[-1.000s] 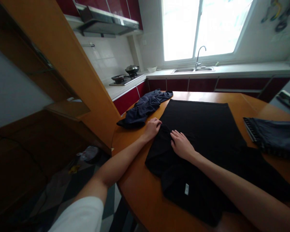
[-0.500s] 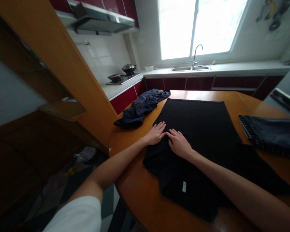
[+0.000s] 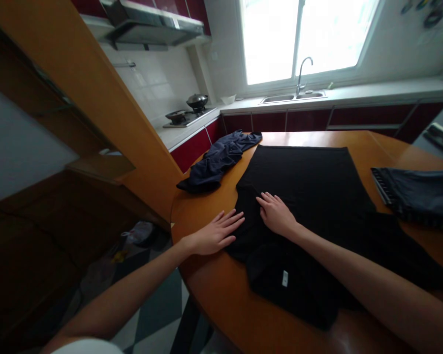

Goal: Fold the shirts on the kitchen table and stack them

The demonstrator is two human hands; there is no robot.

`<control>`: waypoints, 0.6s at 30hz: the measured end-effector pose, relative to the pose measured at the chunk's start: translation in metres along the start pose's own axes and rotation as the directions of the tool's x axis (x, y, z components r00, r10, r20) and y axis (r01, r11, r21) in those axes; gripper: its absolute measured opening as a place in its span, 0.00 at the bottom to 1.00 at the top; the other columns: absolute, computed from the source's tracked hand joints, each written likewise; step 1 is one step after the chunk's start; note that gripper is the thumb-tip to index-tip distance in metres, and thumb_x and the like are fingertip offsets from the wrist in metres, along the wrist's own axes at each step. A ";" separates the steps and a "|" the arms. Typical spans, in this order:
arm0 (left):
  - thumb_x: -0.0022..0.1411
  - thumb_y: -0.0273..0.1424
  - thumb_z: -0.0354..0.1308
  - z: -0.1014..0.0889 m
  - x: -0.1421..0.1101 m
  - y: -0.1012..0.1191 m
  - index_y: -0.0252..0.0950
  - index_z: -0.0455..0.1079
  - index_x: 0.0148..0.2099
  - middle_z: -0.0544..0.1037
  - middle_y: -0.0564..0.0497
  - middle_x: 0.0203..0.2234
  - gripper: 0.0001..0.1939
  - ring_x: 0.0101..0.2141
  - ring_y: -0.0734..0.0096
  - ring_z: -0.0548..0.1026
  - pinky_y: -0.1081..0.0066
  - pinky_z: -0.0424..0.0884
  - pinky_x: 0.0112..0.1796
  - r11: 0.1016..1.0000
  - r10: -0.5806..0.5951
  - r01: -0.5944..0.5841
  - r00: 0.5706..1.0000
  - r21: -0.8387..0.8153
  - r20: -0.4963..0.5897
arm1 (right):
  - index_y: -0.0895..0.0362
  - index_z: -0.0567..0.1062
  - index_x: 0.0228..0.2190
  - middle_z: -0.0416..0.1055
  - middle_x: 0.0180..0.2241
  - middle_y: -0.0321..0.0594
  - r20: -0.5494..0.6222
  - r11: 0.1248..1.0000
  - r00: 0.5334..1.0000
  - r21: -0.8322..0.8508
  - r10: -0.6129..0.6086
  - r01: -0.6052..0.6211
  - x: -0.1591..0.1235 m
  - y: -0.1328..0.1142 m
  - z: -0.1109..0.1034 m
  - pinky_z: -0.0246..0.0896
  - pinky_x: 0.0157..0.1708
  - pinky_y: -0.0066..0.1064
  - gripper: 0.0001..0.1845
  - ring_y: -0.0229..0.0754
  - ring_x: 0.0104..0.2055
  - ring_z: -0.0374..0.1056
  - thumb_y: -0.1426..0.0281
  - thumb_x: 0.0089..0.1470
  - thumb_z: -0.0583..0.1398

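Evidently, the left hand (image 3: 217, 233) is open, palm down, its spread fingertips at the left edge of the black shirt (image 3: 317, 182). The right hand (image 3: 278, 215) rests on the cloth, fingers loosely together, pinching nothing visible. The shirt lies spread on the table (image 3: 210, 280), label (image 3: 285, 279) end nearest, one sleeve (image 3: 409, 255) out to the right. This looks like smoothing; the next move seems to call for light, even pressure along that left side. Farther out are a crumpled blue garment (image 3: 221, 158), left, and folded clothes (image 3: 424, 194), right.
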State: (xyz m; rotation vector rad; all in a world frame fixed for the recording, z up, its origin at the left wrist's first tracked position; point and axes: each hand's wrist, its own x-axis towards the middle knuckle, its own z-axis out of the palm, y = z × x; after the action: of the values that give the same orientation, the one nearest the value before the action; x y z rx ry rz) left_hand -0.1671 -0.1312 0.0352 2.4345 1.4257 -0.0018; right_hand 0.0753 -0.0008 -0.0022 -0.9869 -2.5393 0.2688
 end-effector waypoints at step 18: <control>0.72 0.44 0.52 0.007 -0.024 0.067 0.42 0.40 0.76 0.49 0.44 0.71 0.38 0.69 0.55 0.49 0.54 0.45 0.68 0.952 0.291 -0.290 0.957 -0.100 -0.006 | 0.61 0.69 0.61 0.61 0.65 0.52 -0.004 0.999 1.000 -0.032 -0.004 0.004 0.000 0.000 0.000 0.47 0.67 0.46 0.26 0.50 0.68 0.55 0.71 0.64 0.50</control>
State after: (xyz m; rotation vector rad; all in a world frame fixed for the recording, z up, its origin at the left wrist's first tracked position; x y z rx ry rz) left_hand -0.1216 -0.1835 0.0507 2.5314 1.0245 0.1227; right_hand 0.0754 -0.0011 -0.0024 -0.9933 -2.5492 0.2249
